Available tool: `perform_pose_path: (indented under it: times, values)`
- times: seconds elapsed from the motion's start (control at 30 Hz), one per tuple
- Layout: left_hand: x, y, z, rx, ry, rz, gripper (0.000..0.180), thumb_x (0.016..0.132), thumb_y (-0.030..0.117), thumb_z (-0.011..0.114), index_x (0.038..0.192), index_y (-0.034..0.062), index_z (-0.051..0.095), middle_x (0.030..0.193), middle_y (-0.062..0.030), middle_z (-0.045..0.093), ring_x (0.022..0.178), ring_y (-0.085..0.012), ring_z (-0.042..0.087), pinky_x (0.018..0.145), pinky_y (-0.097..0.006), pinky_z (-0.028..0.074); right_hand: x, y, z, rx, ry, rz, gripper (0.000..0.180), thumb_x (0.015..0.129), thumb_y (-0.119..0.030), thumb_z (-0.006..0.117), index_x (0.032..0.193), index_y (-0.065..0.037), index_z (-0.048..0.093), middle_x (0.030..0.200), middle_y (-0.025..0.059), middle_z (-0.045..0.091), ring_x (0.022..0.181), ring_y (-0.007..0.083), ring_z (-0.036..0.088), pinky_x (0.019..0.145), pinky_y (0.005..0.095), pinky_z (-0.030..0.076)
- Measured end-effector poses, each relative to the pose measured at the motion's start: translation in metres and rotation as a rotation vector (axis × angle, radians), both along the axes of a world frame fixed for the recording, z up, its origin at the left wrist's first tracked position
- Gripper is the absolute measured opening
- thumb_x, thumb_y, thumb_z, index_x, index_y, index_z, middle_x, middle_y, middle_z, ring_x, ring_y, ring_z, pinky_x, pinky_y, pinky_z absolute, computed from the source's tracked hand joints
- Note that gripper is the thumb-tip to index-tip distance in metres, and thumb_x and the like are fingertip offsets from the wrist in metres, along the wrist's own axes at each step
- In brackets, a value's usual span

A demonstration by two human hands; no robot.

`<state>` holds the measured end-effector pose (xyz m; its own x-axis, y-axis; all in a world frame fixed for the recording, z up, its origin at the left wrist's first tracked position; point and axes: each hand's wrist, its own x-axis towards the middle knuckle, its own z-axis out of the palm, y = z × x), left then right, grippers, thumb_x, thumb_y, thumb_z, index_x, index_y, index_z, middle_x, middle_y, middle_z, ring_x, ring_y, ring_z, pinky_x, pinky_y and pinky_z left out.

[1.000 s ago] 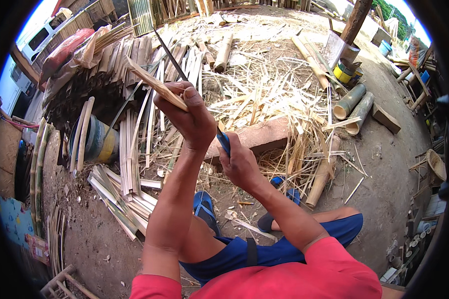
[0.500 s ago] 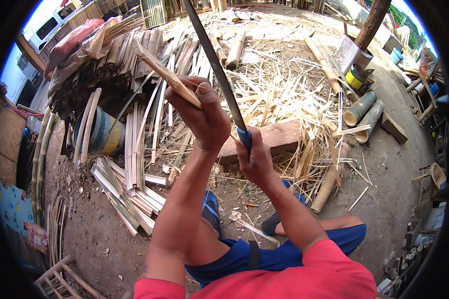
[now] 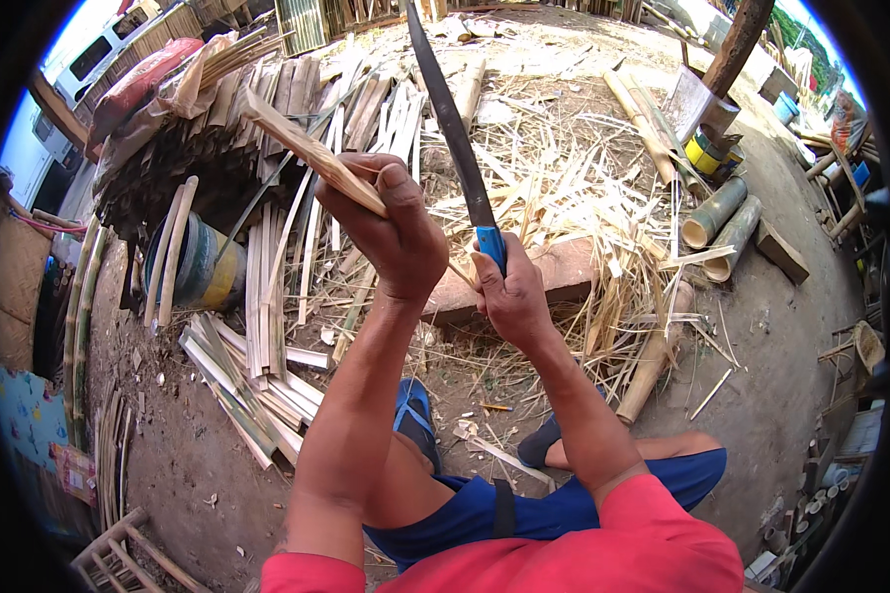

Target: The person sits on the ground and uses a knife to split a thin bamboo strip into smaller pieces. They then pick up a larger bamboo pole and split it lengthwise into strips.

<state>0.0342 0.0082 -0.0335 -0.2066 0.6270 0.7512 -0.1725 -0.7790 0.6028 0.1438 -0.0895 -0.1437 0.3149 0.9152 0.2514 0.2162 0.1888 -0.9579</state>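
The red shirt point(image 3: 554, 553) and blue shorts point(image 3: 603, 504) of the seated person are seen nearest, with a blue sandal point(image 3: 417, 410) on the ground ahead. A knife is gripped by its blue handle point(image 3: 490, 252) in the closed right hand point(image 3: 514, 301), its long dark blade point(image 3: 452, 119) pointed up and away, apart from the wood. A pale wooden strip point(image 3: 311, 150) is pinched between the thumb and curled fingers of the left hand point(image 3: 391, 232), held in the air with its broader end tilted up and leftward. A thin pale end is seen between the two hands; whether it belongs to the same strip cannot be told.

The strip is judged light and fairly stiff, dry rather than slippery, with edges that may splinter; it would best be held firmly near its middle, fingers clear of the blade. The knife would be safely taken only by its handle.

Beyond the hands, loose strips point(image 3: 252, 400) are piled at the left, and a wooden block point(image 3: 554, 269) is lying ahead, backed by scattered shavings point(image 3: 554, 198). A bucket point(image 3: 225, 282) is tipped at the left, and cut bamboo tubes point(image 3: 714, 214) are laid at the right. Farther off, stacked slats point(image 3: 292, 94) are seen.
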Motion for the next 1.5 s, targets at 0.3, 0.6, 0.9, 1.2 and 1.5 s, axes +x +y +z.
perform_pose_path:
  times: [0.3, 0.6, 0.9, 1.2, 1.5]
  values:
    - [-0.003, 0.003, -0.001, 0.051, 0.04, 0.046, 0.023, 0.105, 0.02, 0.047, 0.113, 0.0008, 0.037, 0.099, -0.009, 0.043, 0.081, -0.013, 0.042, 0.072, -0.031, 0.04, 0.018, -0.028, -0.171, -0.821, -0.566, -0.058, 0.035, 0.097, -0.033, 0.058, 0.107, -0.001, 0.05, 0.091, 0.0312, 0.068, 0.092, 0.0514, 0.065, 0.081, 0.0574, 0.051]
    - [-0.056, 0.004, 0.019, -0.212, -0.02, -0.201, 0.042, 0.107, 0.035, 0.049, 0.129, -0.0007, 0.054, 0.082, -0.0037, 0.064, 0.077, -0.0104, 0.059, 0.078, -0.028, 0.05, 0.005, -0.1, -0.17, -0.757, -0.315, -0.151, 0.035, 0.098, -0.037, 0.058, 0.106, -0.004, 0.049, 0.08, 0.0233, 0.064, 0.081, 0.0468, 0.063, 0.072, 0.0526, 0.047]
    - [-0.041, -0.012, 0.019, -0.234, -0.253, -0.234, 0.037, 0.107, 0.042, 0.046, 0.107, 0.0051, 0.049, 0.073, -0.001, 0.051, 0.06, -0.009, 0.044, 0.057, -0.024, 0.038, -0.043, -0.11, -0.024, -0.132, -0.223, 0.131, 0.047, 0.105, -0.048, 0.046, 0.102, -0.001, 0.05, 0.072, 0.0186, 0.057, 0.062, 0.0387, 0.057, 0.062, 0.0453, 0.047]
    - [-0.048, -0.008, 0.021, -0.281, -0.251, -0.275, 0.042, 0.106, 0.05, 0.045, 0.1, 0.0084, 0.048, 0.066, 0.0009, 0.041, 0.055, -0.0082, 0.04, 0.051, -0.023, 0.035, 0.007, -0.083, -0.118, -0.796, -0.106, -0.047, 0.053, 0.105, -0.049, 0.042, 0.092, 0.0, 0.056, 0.066, 0.0175, 0.057, 0.062, 0.037, 0.056, 0.061, 0.0456, 0.044]
    - [-0.059, -0.005, 0.015, -0.315, -0.203, -0.46, 0.054, 0.099, 0.064, 0.046, 0.09, 0.011, 0.05, 0.064, 0.0018, 0.041, 0.051, -0.0095, 0.036, 0.052, -0.027, 0.037, -0.028, -0.097, -0.076, -0.517, -0.135, -0.061, 0.05, 0.105, -0.046, 0.043, 0.093, 0.001, 0.057, 0.082, 0.0279, 0.062, 0.083, 0.048, 0.06, 0.074, 0.0505, 0.046]
